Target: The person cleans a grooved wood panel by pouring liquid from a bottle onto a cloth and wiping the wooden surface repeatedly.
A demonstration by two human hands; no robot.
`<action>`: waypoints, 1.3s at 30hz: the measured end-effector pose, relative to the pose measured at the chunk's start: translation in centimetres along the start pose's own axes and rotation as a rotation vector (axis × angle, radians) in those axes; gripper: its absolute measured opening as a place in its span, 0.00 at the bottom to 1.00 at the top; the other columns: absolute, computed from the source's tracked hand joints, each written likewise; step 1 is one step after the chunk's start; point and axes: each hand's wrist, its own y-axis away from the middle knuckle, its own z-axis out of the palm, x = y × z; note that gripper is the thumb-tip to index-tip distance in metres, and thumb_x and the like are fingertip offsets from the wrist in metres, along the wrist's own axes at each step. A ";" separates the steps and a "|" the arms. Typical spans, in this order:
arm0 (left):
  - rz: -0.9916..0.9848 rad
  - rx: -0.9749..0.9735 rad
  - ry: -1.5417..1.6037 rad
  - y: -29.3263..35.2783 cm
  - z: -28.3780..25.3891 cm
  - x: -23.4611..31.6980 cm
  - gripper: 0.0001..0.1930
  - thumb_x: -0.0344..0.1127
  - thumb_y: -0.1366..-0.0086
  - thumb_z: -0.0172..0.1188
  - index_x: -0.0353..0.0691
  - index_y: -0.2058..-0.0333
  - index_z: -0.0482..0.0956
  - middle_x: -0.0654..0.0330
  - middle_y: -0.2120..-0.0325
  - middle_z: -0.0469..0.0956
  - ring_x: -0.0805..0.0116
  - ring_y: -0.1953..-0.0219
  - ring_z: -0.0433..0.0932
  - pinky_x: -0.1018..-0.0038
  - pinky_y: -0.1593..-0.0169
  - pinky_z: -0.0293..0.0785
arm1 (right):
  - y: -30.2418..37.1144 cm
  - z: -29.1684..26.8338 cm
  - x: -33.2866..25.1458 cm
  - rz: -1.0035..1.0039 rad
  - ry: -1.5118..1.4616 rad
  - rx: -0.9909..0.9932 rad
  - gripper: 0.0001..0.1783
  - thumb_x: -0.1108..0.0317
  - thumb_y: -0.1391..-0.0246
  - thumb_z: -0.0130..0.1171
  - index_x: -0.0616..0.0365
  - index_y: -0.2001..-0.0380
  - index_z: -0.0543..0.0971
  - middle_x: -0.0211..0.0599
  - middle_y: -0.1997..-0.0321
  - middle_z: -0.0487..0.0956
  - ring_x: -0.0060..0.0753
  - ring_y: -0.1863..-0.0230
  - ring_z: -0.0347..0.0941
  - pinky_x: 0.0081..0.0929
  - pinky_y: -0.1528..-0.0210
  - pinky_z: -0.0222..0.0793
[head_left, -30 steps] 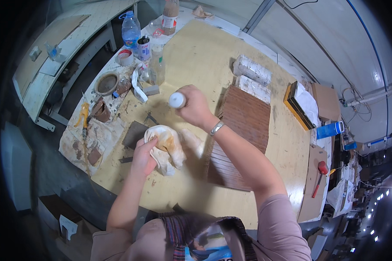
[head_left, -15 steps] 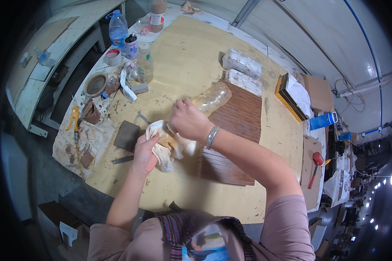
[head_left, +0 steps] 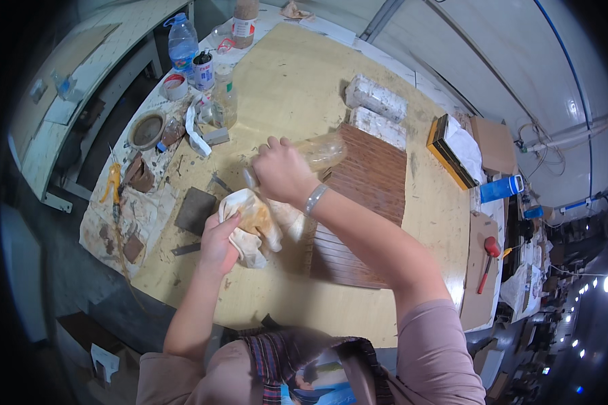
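My left hand (head_left: pixel 219 244) is closed on a bunched white cloth (head_left: pixel 250 233) with yellow-brown stains, held above the near part of the tabletop. My right hand (head_left: pixel 282 170) wraps round a clear plastic bottle (head_left: pixel 325 150), which lies tilted on its side in the air. The bottle's narrow end points left, just above the cloth, and its wide end reaches over a brown grooved wooden panel (head_left: pixel 365 209). The contents of the bottle are hard to make out. Beside the cloth, on the left, lies a dark grey flat block (head_left: pixel 196 210).
Two white wrapped blocks (head_left: pixel 377 98) sit at the panel's far end. Bottles, a can (head_left: pixel 203 71), a tape roll (head_left: pixel 175 87) and a round bowl (head_left: pixel 147 131) crowd the left edge. A yellow-handled tool (head_left: pixel 114 181) lies nearer. On the right are a blue bottle (head_left: pixel 501 189) and a red mallet (head_left: pixel 492 247).
My right hand has moved left and slightly away from me with the bottle, rising off the cloth. More of the cloth's stained face shows, and my left hand has shifted slightly.
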 end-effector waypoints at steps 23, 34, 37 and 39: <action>0.007 -0.050 -0.638 -3.4 6.6 -4.9 0.15 0.27 0.31 0.51 0.29 0.47 0.73 0.56 0.54 0.79 0.71 0.53 0.77 0.73 0.49 0.73 | 30.7 -0.6 5.1 1.002 -0.500 0.048 0.63 0.60 0.72 0.79 0.64 0.32 0.56 0.56 0.28 0.53 0.53 0.26 0.47 0.41 0.26 0.47; 0.601 -0.791 -1.952 -7.1 9.7 -14.1 0.26 0.33 0.37 0.53 0.40 0.39 0.65 0.51 0.39 0.67 0.51 0.36 0.64 0.47 0.32 0.49 | 39.2 3.4 -0.5 1.181 -1.088 0.331 0.67 0.68 0.68 0.78 0.65 0.29 0.44 0.50 0.27 0.55 0.40 0.26 0.50 0.31 0.27 0.46; 0.437 -0.744 -1.972 -5.8 12.0 -15.7 0.26 0.33 0.37 0.53 0.42 0.39 0.65 0.51 0.39 0.66 0.51 0.36 0.63 0.49 0.31 0.48 | 39.5 3.4 -0.8 1.177 -1.126 0.361 0.67 0.68 0.66 0.77 0.65 0.29 0.43 0.50 0.28 0.57 0.38 0.27 0.52 0.29 0.27 0.47; 0.538 -0.948 -1.992 -3.3 12.7 -18.5 0.26 0.32 0.37 0.53 0.42 0.39 0.65 0.50 0.40 0.67 0.46 0.38 0.64 0.53 0.32 0.53 | 39.6 4.2 -0.5 1.145 -1.145 0.384 0.66 0.68 0.66 0.76 0.66 0.29 0.44 0.50 0.28 0.56 0.39 0.27 0.52 0.29 0.27 0.48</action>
